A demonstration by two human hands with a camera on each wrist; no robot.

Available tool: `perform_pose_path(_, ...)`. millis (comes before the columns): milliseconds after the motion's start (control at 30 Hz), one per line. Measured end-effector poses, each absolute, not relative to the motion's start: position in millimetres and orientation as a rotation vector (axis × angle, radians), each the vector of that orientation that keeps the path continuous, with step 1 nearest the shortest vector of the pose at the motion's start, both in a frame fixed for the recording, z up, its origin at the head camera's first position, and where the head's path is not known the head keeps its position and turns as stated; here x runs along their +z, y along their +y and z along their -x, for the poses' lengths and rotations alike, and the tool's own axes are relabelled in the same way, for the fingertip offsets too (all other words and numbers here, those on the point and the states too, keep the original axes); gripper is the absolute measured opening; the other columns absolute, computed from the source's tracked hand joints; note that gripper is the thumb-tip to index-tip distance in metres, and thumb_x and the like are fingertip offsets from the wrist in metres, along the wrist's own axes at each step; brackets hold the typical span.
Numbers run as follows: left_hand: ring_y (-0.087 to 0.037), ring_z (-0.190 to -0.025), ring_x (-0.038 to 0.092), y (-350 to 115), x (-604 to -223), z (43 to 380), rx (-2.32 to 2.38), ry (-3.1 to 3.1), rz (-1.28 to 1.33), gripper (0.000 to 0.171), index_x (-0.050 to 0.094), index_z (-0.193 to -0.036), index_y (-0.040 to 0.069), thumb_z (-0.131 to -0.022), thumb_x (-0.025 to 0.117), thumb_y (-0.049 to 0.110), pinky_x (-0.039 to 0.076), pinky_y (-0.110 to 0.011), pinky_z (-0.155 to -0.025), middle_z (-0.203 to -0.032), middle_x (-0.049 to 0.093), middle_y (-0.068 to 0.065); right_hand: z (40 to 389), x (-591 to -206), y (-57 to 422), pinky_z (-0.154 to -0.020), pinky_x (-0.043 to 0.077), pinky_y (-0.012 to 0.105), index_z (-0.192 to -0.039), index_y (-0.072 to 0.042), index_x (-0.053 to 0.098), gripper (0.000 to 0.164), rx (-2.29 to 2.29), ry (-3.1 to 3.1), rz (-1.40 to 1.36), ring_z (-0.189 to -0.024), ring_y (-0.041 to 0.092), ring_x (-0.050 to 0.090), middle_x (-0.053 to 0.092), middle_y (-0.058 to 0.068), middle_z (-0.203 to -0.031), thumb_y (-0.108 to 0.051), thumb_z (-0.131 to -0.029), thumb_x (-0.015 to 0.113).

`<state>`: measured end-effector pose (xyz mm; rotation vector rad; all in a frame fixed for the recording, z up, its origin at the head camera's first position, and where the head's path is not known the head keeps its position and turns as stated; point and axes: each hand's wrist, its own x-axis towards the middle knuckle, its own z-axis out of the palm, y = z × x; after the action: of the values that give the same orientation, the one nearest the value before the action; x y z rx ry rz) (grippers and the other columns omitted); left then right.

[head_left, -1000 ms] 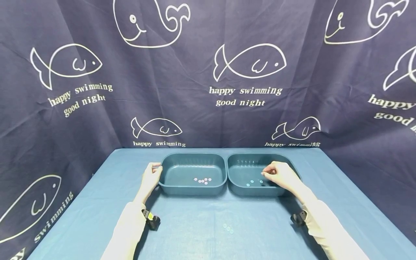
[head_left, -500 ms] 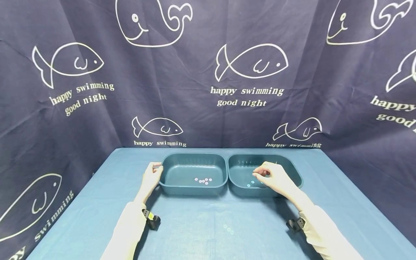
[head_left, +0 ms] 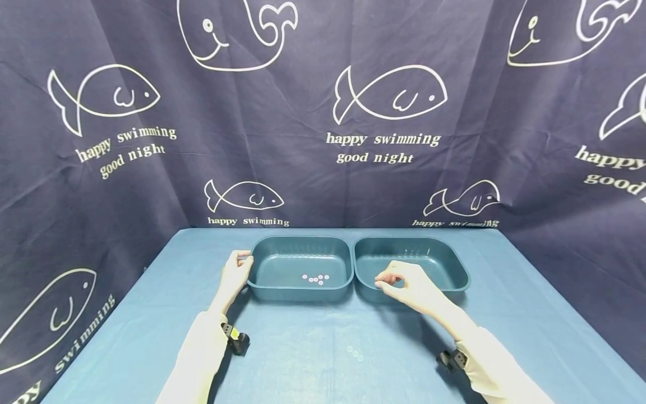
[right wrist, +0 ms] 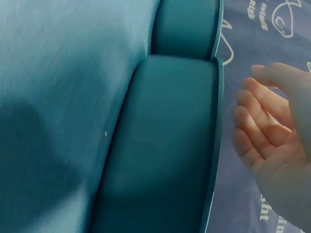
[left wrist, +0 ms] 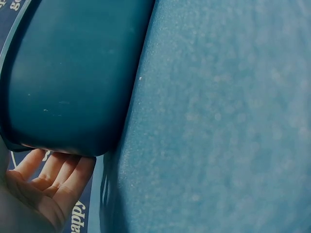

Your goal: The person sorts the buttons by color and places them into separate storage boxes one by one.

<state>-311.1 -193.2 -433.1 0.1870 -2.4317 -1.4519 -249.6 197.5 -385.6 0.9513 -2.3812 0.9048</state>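
Observation:
My left hand is at the left end of the left blue-green bin, its fingers extended and touching the outside of the end wall. Several small pink button-like discs lie on that bin's floor. My right hand hovers over the front rim of the right bin. Its fingers are loosely bent, thumb and index tips close together, and nothing shows between them. In the right wrist view, the right hand is apart from the bin wall. The hand and front wall hide this bin's near floor.
Pale translucent discs lie on the blue tablecloth in front of the bins. The two bins stand side by side, ends nearly touching. A dark curtain with fish drawings hangs behind the table. Each wrist wears a small black camera.
My right hand has moved left and toward me, from above the inside of the right bin to its front rim. The left hand stays in place. The blue discs in the right bin are now hidden.

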Motion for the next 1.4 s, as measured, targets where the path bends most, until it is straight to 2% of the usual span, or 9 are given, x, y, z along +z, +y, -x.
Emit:
perform_pose_path(100, -0.022, -0.083, 0.058, -193.5, -433.5, 311.4, -1.462, -2.43, -0.184, 0.028, 0.051, -0.11, 0.008, -0.085, 0.048, 0.02, 0.041, -0.023, -0.065, -0.097, 0.063, -0.019, 246.4, -387.7, 192.2, -0.055, 0.041, 0.021, -0.08, -0.018, 0.067, 0.008, 0.909, -2.368, -0.99, -0.062, 0.004, 0.051, 0.052, -0.016, -0.067, -0.016, -0.073, 0.069)
perform_pose_path(300, -0.025, -0.086, 0.059, -194.9, -434.6, 313.1, -1.49, -2.418, -0.181, 0.028, 0.051, -0.11, 0.009, -0.085, 0.049, 0.021, 0.042, -0.022, -0.063, -0.099, 0.063, -0.019, 239.2, -391.9, 182.8, -0.055, 0.041, 0.022, -0.08, -0.023, 0.065, 0.011, 0.903, -2.372, -1.048, -0.063, 0.002, 0.051, 0.052, -0.016, -0.068, -0.016, -0.073, 0.068)
perform_pose_path(533, -0.027, -0.091, 0.058, -195.7, -435.1, 313.0, -1.504, -2.423, -0.178, 0.029, 0.049, -0.111, 0.007, -0.086, 0.048, 0.02, 0.042, -0.025, -0.069, -0.101, 0.062, -0.021, 230.0, -398.2, 173.0, -0.052, 0.04, 0.019, -0.082, -0.024, 0.066, 0.008, 0.874, -2.419, -1.115, -0.065, 0.002, 0.05, 0.052, -0.017, -0.071, -0.019, -0.075, 0.067)
perform_pose_path(733, -0.026, -0.09, 0.058, -195.3, -435.7, 312.0, -1.494, -2.431, -0.171, 0.028, 0.05, -0.111, 0.007, -0.086, 0.048, 0.02, 0.042, -0.024, -0.068, -0.101, 0.062, -0.021, 224.6, -406.2, 166.9, -0.053, 0.038, 0.013, -0.08, -0.019, 0.066, 0.006, 0.865, -2.375, -1.205, -0.064, 0.003, 0.05, 0.051, -0.015, -0.069, -0.017, -0.074, 0.066)
perform_pose_path(900, -0.026, -0.087, 0.059, -195.8, -436.7, 312.4, -1.474, -2.434, -0.179, 0.028, 0.051, -0.11, 0.008, -0.085, 0.048, 0.022, 0.042, -0.023, -0.064, -0.099, 0.063, -0.019, 217.8, -407.6, 162.8, -0.059, 0.044, 0.019, -0.079, -0.018, 0.066, 0.007, 0.877, -2.348, -1.266, -0.066, 0.003, 0.053, 0.054, -0.014, -0.07, -0.014, -0.073, 0.067)
perform_pose_path(1000, -0.026, -0.088, 0.059, -196.3, -437.2, 313.0, -1.467, -2.429, -0.18, 0.029, 0.05, -0.11, 0.008, -0.085, 0.048, 0.022, 0.042, -0.022, -0.062, -0.098, 0.063, -0.019, 214.0, -407.4, 161.0, -0.057, 0.044, 0.022, -0.079, -0.018, 0.065, 0.007, 0.895, -2.337, -1.302, -0.066, 0.003, 0.053, 0.054, -0.013, -0.071, -0.013, -0.073, 0.067)
perform_pose_path(1400, -0.025, -0.087, 0.059, -194.1, -433.8, 309.8, -1.484, -2.417, -0.173, 0.028, 0.051, -0.11, 0.009, -0.086, 0.049, 0.021, 0.041, -0.023, -0.066, -0.097, 0.063, -0.019, 207.6, -410.6, 158.6, -0.056, 0.044, 0.018, -0.079, -0.016, 0.066, 0.006, 0.917, -2.364, -1.405, -0.065, 0.002, 0.053, 0.054, -0.012, -0.07, -0.015, -0.073, 0.068)
